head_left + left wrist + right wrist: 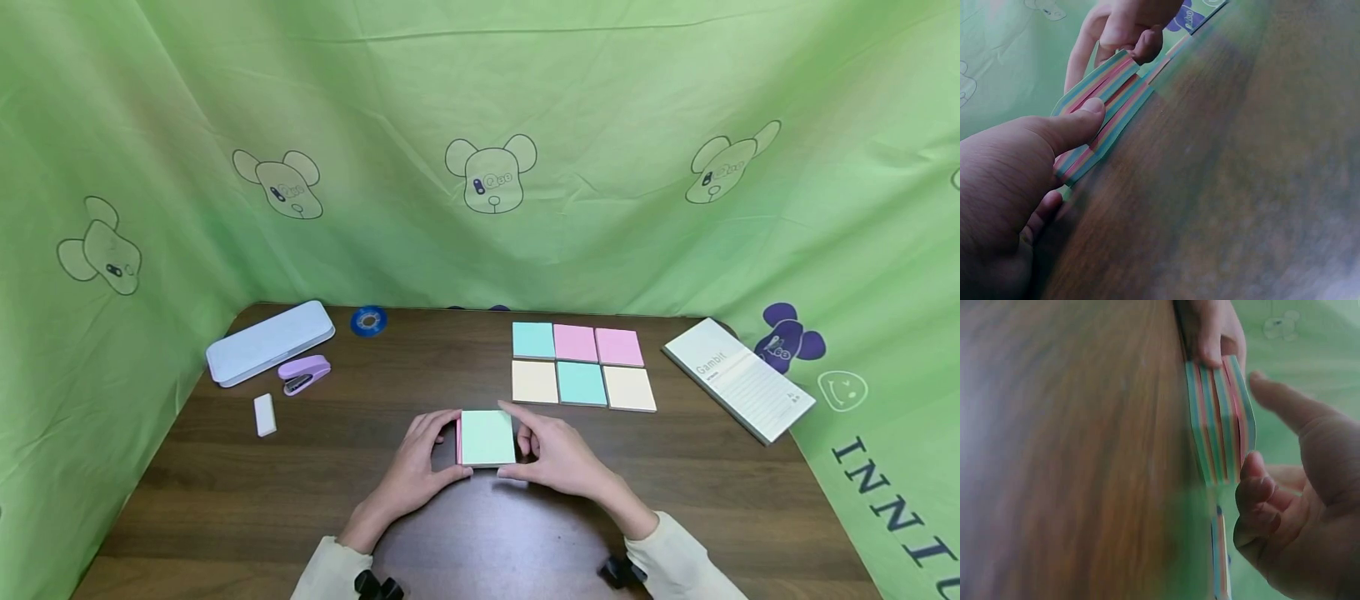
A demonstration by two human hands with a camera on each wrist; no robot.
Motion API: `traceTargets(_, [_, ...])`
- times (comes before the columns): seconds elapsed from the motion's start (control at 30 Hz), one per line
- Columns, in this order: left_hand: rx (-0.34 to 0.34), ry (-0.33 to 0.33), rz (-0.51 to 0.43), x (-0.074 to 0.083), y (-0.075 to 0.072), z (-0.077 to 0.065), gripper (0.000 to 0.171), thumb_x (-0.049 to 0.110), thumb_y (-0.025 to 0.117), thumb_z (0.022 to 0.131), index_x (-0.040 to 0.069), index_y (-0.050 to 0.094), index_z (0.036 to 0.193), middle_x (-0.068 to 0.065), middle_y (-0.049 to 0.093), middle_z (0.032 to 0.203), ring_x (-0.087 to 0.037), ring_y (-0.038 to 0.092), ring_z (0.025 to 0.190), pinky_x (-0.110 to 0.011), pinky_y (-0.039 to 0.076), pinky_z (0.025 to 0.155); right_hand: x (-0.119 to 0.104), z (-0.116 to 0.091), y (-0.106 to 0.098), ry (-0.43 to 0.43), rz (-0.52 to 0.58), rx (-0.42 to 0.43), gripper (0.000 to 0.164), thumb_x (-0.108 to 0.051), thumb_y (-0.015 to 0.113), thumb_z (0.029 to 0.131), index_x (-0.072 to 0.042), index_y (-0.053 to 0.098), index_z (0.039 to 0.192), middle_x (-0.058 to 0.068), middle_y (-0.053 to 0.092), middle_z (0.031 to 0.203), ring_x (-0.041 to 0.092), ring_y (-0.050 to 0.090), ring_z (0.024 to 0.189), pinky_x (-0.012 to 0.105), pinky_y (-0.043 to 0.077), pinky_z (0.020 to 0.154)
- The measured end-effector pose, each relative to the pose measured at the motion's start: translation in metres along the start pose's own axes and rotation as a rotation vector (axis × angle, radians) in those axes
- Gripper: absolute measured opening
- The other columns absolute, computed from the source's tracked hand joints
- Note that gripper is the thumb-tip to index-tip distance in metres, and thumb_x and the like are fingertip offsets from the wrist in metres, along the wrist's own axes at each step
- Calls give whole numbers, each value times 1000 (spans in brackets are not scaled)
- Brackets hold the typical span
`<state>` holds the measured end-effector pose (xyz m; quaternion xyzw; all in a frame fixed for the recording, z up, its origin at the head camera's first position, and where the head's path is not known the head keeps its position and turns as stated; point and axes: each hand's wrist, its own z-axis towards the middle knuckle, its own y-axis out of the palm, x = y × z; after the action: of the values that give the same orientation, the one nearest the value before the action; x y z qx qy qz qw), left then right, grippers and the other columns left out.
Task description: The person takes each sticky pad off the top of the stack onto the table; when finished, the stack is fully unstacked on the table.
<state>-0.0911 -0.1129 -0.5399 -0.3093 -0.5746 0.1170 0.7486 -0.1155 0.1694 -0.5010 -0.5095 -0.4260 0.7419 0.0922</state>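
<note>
Near the middle of the table stands a stack of sticky note pads (487,437), its top sheet pale green. Pink, blue, yellow and green layers show along its sides in both wrist views. My left hand (416,462) grips the stack's left side, the thumb (1082,122) pressing the near side. At the right side is my right hand (558,450), its index finger extended along the far corner and its thumb by the near corner. Its other fingers (1257,494) are bent close to the stack; whether they touch it I cannot tell.
Behind the hands, blue, pink and cream sticky note pads (582,383) lie in two rows. A Gambit notepad (738,379) is at the right. On the left are a pale case (270,343), a purple stapler (303,372), a white eraser (265,415) and a blue tape roll (368,321).
</note>
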Motion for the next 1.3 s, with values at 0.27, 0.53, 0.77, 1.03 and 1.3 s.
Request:
traceTargets(0.27, [-2,-4,-8,1,0,0,84,29,97,89,13,56,160,1,60,157,-22,50,142,-37,53,109,0,5,7,22,30,4,82,-25,102,80,-6,63,149,-12,56,82,-3,44,64,20,40,59])
traceTargets(0.53, [1,3,-14,-1,1,-1,84,31,97,89,12,56,160,2,60,157,-22,50,143,-36,53,109,3,-3,0,29,107,40,77,-18,102,77,-7,65,144,-9,55,83,0,45,66,21,41,60])
traceTargets(0.77, [1,-11,-7,0,1,-1,84,33,96,89,13,56,160,1,59,158,-23,50,144,-38,53,110,13,-16,-11,77,119,85,78,-16,102,77,-6,65,145,-9,54,82,2,47,66,21,43,62])
traceTargets(1.03, [25,24,4,-2,3,-2,82,33,96,90,11,57,159,-1,61,157,-24,52,142,-38,54,107,33,-32,-21,82,138,135,75,-14,102,78,-4,65,143,-7,54,82,2,47,67,21,43,61])
traceTargets(1.3, [29,21,19,-3,3,-1,82,34,95,90,13,57,159,-1,61,156,-23,53,139,-39,55,106,45,-38,-22,89,54,136,76,-14,102,78,-4,65,144,-10,53,82,0,46,66,21,43,61])
